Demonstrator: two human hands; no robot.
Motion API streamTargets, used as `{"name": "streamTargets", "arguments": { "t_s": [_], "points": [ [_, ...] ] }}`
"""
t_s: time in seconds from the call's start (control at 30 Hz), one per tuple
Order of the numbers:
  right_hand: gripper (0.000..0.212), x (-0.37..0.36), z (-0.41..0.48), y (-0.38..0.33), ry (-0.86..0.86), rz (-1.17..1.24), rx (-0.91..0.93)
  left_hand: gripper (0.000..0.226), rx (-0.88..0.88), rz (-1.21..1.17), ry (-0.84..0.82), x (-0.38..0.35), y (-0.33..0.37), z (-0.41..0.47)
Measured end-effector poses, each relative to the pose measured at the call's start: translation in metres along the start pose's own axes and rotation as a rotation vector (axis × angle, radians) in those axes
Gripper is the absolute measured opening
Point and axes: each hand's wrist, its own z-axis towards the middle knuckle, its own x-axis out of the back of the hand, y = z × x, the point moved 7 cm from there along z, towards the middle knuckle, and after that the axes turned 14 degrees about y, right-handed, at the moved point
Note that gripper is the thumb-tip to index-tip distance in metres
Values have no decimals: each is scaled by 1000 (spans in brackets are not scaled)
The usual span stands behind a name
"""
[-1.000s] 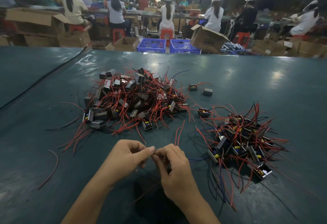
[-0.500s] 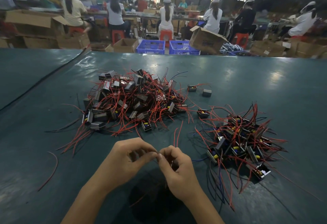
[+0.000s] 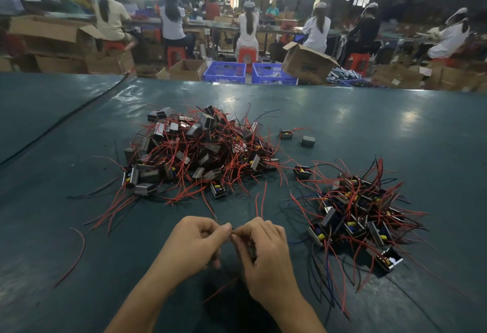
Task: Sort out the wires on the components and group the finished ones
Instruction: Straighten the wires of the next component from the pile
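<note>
A large pile of small dark components point(image 3: 200, 153) with tangled red wires lies at the table's middle. A second, smaller pile point(image 3: 355, 214) with red, black and blue wires sits to the right. My left hand point(image 3: 195, 243) and my right hand point(image 3: 261, 248) meet in front of the piles, fingertips almost touching. Both pinch thin red wires point(image 3: 261, 203) that stick up from my right hand. The component they belong to is mostly hidden inside my right hand's curled fingers.
The dark green table point(image 3: 369, 127) stretches far and wide. Three single components point(image 3: 286, 134) lie between the piles. A loose red wire point(image 3: 76, 253) lies at the left. Beyond the far edge stand blue crates point(image 3: 225, 72), cardboard boxes and seated workers.
My hands stay together in front of me and have shifted only slightly. The fingers keep working the red wires; the piles have not moved.
</note>
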Motion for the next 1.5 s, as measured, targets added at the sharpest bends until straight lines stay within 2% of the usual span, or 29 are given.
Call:
{"name": "streamTargets", "arguments": {
  "t_s": [0.07,0.1,0.2,0.27,0.33,0.37,0.47,0.57,0.67,0.93,1.07,1.13,1.2,1.27,1.33,1.4,1.43,1.5],
  "points": [
    [15,2,2,1,20,6,-23,35,156,-184,-53,-9,-1,-4],
    [12,3,2,3,19,34,-59,35,147,-220,-73,-10,1,-5],
    [9,2,3,8,-3,151,-181,30,-124,-128,-89,-5,15,-5],
    [9,3,4,12,-5,224,-253,16,-350,-21,-76,0,23,-7],
    [13,3,4,16,-22,294,-317,4,-557,91,-13,6,28,-9],
    [13,2,3,17,-39,323,-334,9,-632,134,37,10,31,-9],
    [14,-2,2,16,-96,379,-341,23,-756,151,105,17,38,-11],
    [14,-4,1,16,-116,439,-360,18,-852,123,120,17,44,-17],
    [12,-4,1,14,-125,447,-360,11,-870,150,136,18,47,-20],
    [12,-5,-2,18,-156,437,-385,17,-856,196,84,19,46,-20],
    [15,-5,-2,13,-138,351,-317,24,-838,224,121,17,45,-19],
    [14,-2,-2,10,-107,276,-240,29,-740,223,160,16,41,-16],
    [12,1,-1,6,-63,206,-158,33,-566,183,201,13,31,-10],
    [16,3,0,2,-15,117,-64,38,-313,65,186,6,19,-4],
    [16,5,1,-1,27,50,3,43,16,-168,113,-6,2,0],
    [14,5,2,0,38,45,-5,40,246,-366,15,-16,-6,-2],
    [13,5,2,3,30,68,-42,38,243,-392,-22,-17,-4,-3],
    [10,5,2,9,11,145,-163,31,9,-288,-35,-12,8,-3]
  ]
}}
